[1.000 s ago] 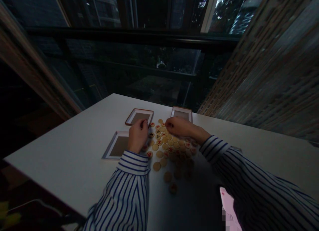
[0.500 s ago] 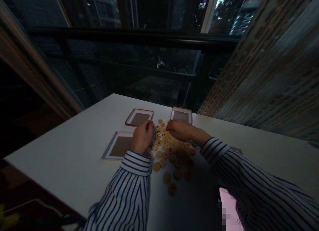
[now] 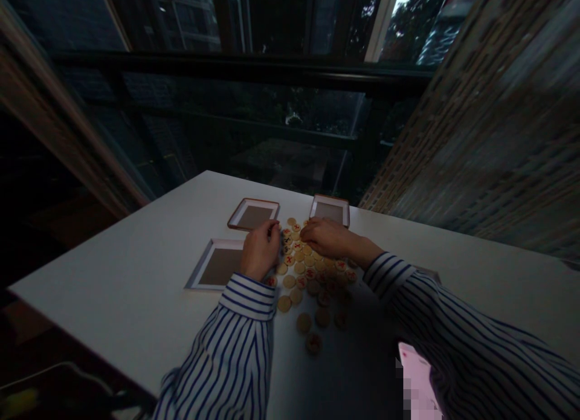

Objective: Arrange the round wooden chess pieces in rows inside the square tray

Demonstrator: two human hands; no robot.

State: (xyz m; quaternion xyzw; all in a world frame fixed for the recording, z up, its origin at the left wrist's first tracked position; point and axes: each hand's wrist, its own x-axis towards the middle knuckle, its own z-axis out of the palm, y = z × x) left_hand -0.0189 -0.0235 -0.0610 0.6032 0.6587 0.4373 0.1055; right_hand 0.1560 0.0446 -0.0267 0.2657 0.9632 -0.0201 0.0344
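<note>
Round wooden Chinese chess pieces (image 3: 299, 267) lie loosely spread on the white table, some showing red or black characters, others plain side up. At the left edge of the spread is my left hand (image 3: 261, 249), its fingers curled and the thumb against them; whatever they hold is too small to make out. My right hand (image 3: 327, 237) reaches in from the right over the far pieces. Its fingers are bent together and pointed down at the pieces, and their tips are partly hidden, so I cannot make out what is between them.
A shallow tray (image 3: 232, 216) stands behind my left hand, and another tray (image 3: 347, 206) behind my right. A larger tray (image 3: 196, 280) lies left of my left wrist. Near my right forearm is a pink phone-like object (image 3: 414, 371). The table (image 3: 113, 257) ends before a dark railing (image 3: 254, 66).
Both hands stay almost in place over the pieces. My right hand has shifted very slightly left, and its fingers have moved a little. The trays have not moved.
</note>
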